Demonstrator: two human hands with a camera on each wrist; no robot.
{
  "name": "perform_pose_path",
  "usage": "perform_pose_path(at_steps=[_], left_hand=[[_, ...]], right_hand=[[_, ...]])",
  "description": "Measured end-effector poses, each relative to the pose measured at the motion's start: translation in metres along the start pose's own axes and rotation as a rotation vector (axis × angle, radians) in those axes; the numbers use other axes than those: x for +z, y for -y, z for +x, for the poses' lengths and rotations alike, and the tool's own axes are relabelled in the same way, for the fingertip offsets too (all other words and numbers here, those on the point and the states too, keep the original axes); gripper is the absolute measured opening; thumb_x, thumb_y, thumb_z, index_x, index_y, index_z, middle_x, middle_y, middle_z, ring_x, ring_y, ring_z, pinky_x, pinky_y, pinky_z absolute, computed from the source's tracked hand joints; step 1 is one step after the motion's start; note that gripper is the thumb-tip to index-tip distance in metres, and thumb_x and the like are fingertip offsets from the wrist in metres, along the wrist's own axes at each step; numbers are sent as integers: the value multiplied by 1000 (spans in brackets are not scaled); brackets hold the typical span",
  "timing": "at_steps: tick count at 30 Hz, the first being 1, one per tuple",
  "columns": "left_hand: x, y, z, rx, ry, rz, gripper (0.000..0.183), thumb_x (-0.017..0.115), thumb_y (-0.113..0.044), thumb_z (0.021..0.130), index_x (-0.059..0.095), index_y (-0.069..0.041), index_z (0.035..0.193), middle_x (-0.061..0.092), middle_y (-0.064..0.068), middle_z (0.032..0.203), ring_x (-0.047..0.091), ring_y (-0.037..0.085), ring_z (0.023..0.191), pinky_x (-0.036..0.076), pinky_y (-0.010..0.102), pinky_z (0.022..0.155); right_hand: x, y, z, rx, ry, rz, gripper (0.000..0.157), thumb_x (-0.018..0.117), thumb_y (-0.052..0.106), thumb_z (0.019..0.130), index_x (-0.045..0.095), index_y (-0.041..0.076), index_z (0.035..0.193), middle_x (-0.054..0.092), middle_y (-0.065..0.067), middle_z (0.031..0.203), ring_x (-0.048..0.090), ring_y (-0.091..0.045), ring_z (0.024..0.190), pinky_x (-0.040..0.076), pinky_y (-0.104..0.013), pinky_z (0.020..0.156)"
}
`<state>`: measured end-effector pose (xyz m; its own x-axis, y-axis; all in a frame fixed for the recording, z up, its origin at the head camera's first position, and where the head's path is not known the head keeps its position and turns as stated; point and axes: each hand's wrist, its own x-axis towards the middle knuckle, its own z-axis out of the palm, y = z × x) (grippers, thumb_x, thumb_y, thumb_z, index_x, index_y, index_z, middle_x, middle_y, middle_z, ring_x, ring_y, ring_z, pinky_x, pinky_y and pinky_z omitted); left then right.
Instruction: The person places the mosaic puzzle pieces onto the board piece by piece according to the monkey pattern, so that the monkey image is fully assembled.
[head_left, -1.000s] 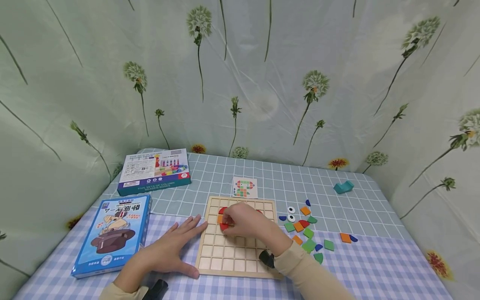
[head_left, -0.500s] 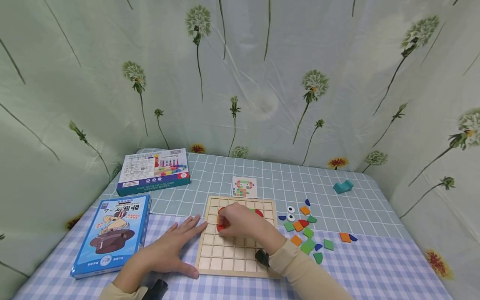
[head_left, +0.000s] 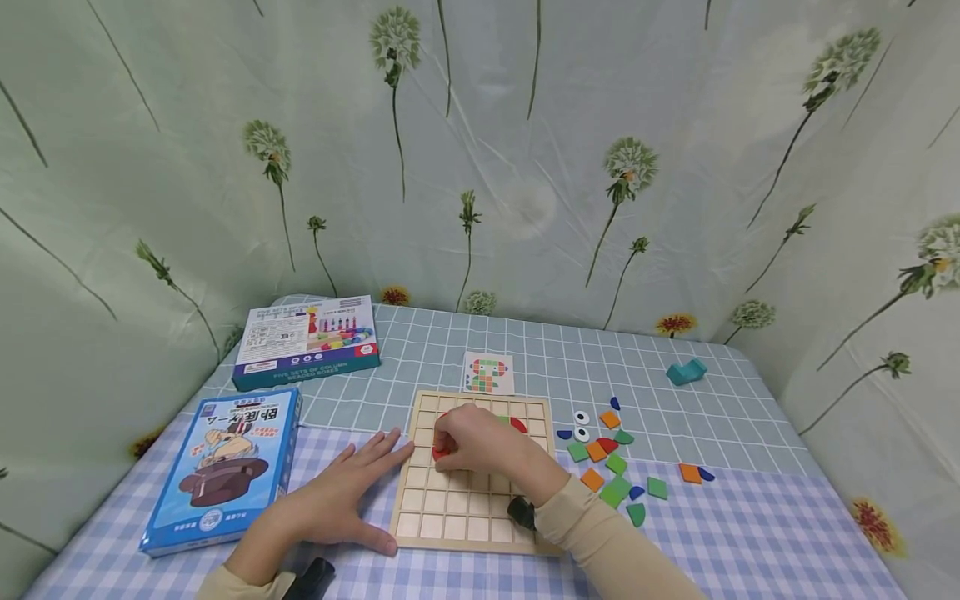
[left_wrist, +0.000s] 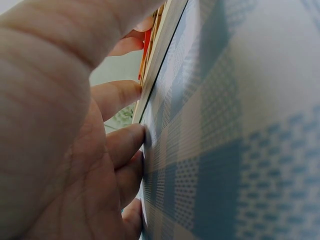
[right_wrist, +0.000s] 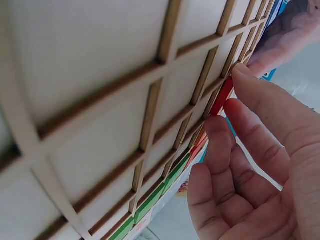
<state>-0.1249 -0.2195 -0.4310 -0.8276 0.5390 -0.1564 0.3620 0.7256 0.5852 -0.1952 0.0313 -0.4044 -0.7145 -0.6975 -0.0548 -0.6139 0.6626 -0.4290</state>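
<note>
A wooden grid board (head_left: 477, 548) lies in front of the person. The right hand (head_left: 480, 442) reaches over its upper left part, thumb and index fingertip pinching a red curved-edge tile (right_wrist: 222, 96) at the grid; the other fingers curl loosely. Green tiles (right_wrist: 150, 204) sit in a row of cells beyond, and another red tile (head_left: 517, 426) shows past the knuckles. Spread flat on the checked cloth, the left hand (head_left: 341, 500) touches the board's left edge with thumb and index fingertip. Part of the tiled area is hidden under the right hand.
Loose orange, green, blue and red tiles (head_left: 617, 487) with two eye discs (head_left: 582, 417) lie right of the board. A pattern card (head_left: 489, 372) is behind it. Two boxes, one blue (head_left: 225, 467) and one white-topped (head_left: 307, 342), stand left. A teal block (head_left: 686, 372) lies far right.
The right hand has shifted slightly left across the board, its fingers now over the red tile near the left side. The left hand stays in place.
</note>
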Motion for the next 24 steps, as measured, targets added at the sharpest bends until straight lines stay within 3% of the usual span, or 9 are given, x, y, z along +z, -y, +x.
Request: perform_pose_path(at_steps=[11,17,24], left_hand=[[1,3,1,8,-7,0,122,93,-64,70,36,-19,169,23,16,180,17,49,166,10,81,126],[1,4,1,8,-5,-2,122,93,-64,70,36,-20,169,23,16,179,17,49,166,10,81,126],[2,4,1,-6,-4,7,124,92,-66,70,36,-21,169,23,16,179,17,48,166,10,81,126]], right_hand=[[1,-8,0,-19,-19,112,16,91,13,88,75,9,89,67,6,78,55,0,71,50,-14,69],[2,-12,-4,-5,-28,139,19,92,20,87,75,11,91,65,10,78,54,1,72,50,-14,70],[-13,-20,-29,40,-55,214,12,84,24,95,78,14,98,66,10,81,57,-3,75,52,-19,70]])
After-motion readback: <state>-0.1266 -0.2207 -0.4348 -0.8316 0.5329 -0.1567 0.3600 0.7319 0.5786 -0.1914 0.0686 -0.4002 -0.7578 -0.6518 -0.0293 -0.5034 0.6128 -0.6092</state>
